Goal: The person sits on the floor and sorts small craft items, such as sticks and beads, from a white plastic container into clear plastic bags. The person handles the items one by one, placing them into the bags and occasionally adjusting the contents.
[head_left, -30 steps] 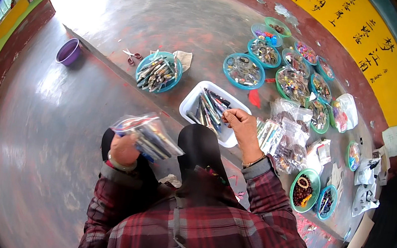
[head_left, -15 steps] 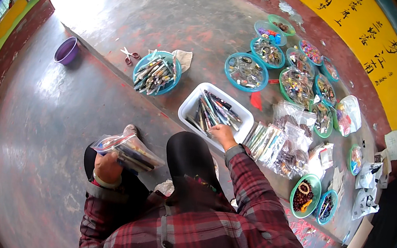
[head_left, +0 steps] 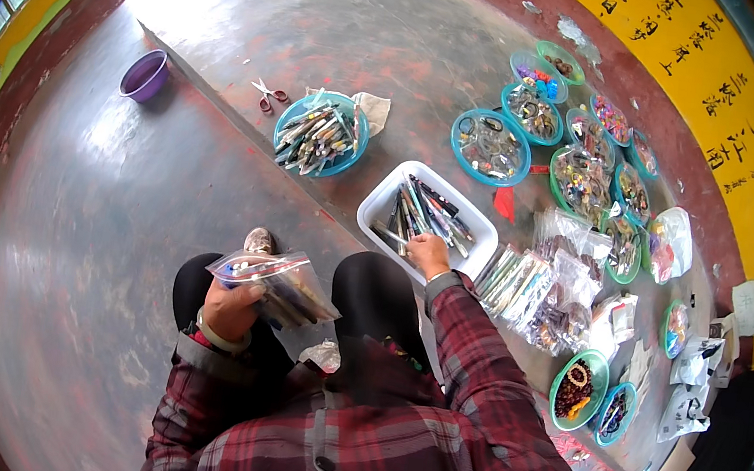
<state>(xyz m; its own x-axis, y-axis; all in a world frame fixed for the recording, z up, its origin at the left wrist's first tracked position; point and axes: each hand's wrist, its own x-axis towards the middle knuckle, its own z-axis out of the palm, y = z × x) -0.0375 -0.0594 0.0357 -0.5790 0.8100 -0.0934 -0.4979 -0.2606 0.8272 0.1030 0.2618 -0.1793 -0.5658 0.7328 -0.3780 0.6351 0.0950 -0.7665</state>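
My left hand [head_left: 230, 310] is closed round a clear zip bag [head_left: 280, 282] with several pens inside, held above my left knee. The bag's top edge has a red strip. My right hand [head_left: 430, 255] reaches into a white tub [head_left: 489, 241] at its near side. Its fingers are bent together at the ends of the pens [head_left: 437, 213] lying there; they seem to pinch one, partly hidden by the hand. Beyond the tub to the left, a blue basket [head_left: 357, 159] is heaped with more pens.
Red-handled scissors [head_left: 268, 95] and a purple basin [head_left: 144, 76] are on the left. Filled pen bags [head_left: 515, 284] lie right of the tub. Further right stand several baskets, one a blue basket [head_left: 491, 148] of small items, and a green bowl [head_left: 580, 396] with beads. A floor step [head_left: 221, 115] runs diagonally.
My left hand has brought the bag a little to the right and turned it. My right hand stays at the tub's near side among the pens. The whole view has shifted slightly.
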